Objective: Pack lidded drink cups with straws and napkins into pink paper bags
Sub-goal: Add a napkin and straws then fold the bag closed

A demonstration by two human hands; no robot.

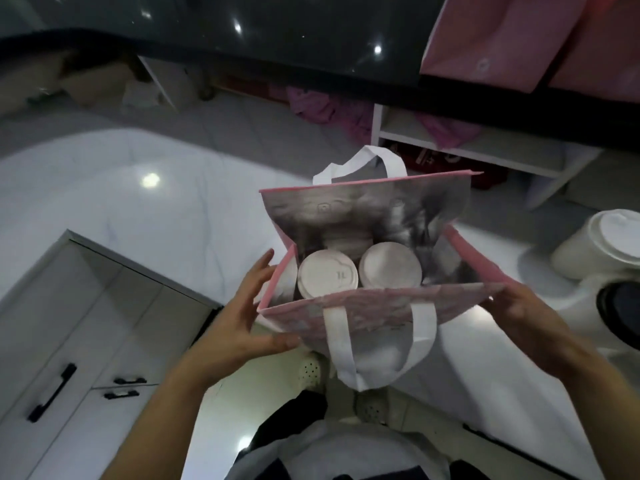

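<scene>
Broadly, a white marbled surface (pixel 138 209) fills the left and middle of the view, with a dark glossy counter (pixel 277 46) across the top; a white cabinet (pixel 86 323) with black handles stands at the lower left; more pink bags (pixel 519 39) lie on the dark counter at the upper right. In the centre is the open pink bag (pixel 374 313), upright, its silvery lining showing; whether it rests on anything or is only held, I cannot tell. The left hand (pixel 239 317) is spread against the bag's left side, fingers straight along the side wall and thumb pressed to the near wall by the lower corner; it clasps nothing. The right hand (pixel 530 317) reaches to the near right corner of the rim, fingertips touching it; whether they pinch the edge cannot be told. Two lidded cups sit side by side inside the bag against the near wall, the left cup (pixel 327 277) just beside the right cup (pixel 389 266). The near white handle (pixel 346 348) hangs down outside; the far handle (pixel 363 159) stands up.
</scene>
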